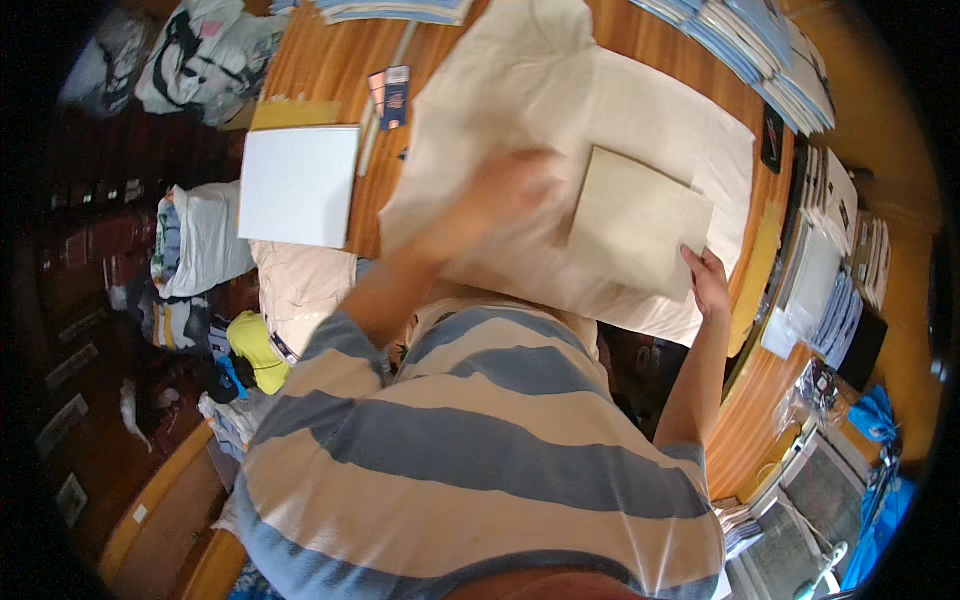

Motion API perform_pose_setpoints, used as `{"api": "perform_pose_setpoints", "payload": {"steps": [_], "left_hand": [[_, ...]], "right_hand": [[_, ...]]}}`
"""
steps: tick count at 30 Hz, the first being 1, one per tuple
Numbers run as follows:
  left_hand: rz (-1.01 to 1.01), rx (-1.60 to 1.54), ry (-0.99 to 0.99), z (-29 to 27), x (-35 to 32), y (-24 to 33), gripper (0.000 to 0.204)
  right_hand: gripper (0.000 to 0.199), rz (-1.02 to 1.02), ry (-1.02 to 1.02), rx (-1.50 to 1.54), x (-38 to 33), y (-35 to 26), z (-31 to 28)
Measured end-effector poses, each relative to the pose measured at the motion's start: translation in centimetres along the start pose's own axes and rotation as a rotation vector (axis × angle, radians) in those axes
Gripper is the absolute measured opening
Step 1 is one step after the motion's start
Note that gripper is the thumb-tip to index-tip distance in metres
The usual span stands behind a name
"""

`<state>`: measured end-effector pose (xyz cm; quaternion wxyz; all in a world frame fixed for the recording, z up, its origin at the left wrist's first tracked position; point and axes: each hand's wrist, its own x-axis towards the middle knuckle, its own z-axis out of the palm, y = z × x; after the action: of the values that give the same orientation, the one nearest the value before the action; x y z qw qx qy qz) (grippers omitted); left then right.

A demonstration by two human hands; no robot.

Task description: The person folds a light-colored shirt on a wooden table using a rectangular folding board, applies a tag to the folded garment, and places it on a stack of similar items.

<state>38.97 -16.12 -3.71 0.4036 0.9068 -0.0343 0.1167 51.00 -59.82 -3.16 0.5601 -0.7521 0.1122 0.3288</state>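
Note:
A cream garment [470, 110] lies spread over the wooden table in front of me, its cloth hanging a little over the near edge. On its right half rests a beige square board [640, 220], slightly tilted. My right hand [708, 280] grips the board's near right corner, thumb on top and the other fingers mostly hidden. Over the garment, left of the board, my left hand [515, 180] is smeared by motion. Its fingers cannot be made out, and nothing distinct shows in it.
A white square board [300, 187] and dark tags [395, 98] lie at the table's left. Folded garment stacks [745, 45] stand at the far right, with a black phone [772, 138] nearby. Bagged clothes [205, 240] sit left of the table.

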Motion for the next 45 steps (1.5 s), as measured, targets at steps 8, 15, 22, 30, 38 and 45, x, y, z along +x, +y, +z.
{"api": "perform_pose_setpoints", "payload": {"steps": [8,15,22,30,38,45], "left_hand": [[-0.147,0.782,-0.121,-9.4,-2.6,-11.6,0.068],[-0.068,0.781,-0.129,-11.1,-2.5,-12.5,0.069],[-0.035,0.743,-0.168,-11.7,-5.3,-10.5,0.08],[-0.083,0.645,0.042,-10.5,-8.9,-7.7,0.067],[-0.303,0.532,0.208,-7.1,-18.3,-5.6,0.054],[-0.26,0.503,0.278,-7.4,-19.2,-5.7,0.051]], "right_hand": [[0.026,0.111,0.088,0.184,6.6,-0.8,-9.2],[0.025,0.034,0.228,0.228,3.5,3.0,-9.0],[0.023,0.002,0.264,0.362,-2.3,8.0,-8.0],[0.04,-0.238,0.324,0.386,-5.8,6.7,-2.6],[0.027,-0.271,0.043,0.07,1.4,-1.0,18.9],[0.03,-0.257,-0.158,-0.033,2.8,-3.8,26.4]]}}
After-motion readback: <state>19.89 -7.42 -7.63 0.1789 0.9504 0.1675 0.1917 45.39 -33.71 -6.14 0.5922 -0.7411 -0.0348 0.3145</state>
